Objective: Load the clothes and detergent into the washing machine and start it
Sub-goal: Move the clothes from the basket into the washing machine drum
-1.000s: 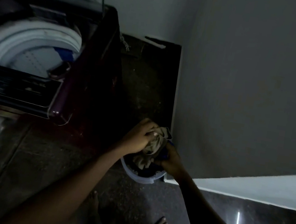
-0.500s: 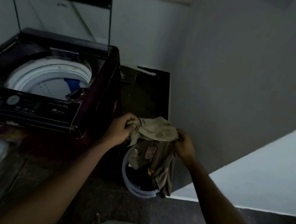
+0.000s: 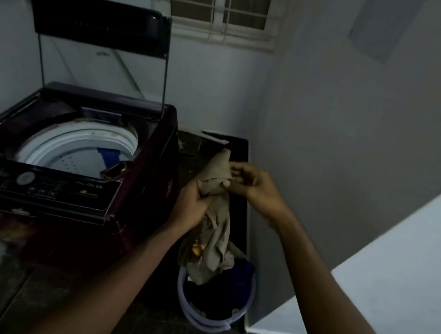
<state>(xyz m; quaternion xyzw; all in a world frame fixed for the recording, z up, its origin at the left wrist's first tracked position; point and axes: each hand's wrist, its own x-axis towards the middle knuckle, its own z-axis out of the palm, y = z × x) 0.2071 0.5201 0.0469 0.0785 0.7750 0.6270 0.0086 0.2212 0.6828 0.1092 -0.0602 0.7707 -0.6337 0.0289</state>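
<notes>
Both hands hold a beige garment point(image 3: 211, 223) above the bucket point(image 3: 207, 313) — left hand point(image 3: 193, 205) grips its middle, right hand point(image 3: 251, 184) pinches the top. Washing machine point(image 3: 70, 160) stands left, lid point(image 3: 99, 46) raised, drum open.

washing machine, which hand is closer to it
Left. The left hand grips the beige garment just beside the washing machine; the right hand pinches it farther right.

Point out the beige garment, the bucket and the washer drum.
garment point(image 3: 213, 240), head view, on the hanging folds at its middle.
bucket point(image 3: 204, 323), head view, on its near outer wall.
drum point(image 3: 75, 164), head view, on its perforated inner wall.
</notes>
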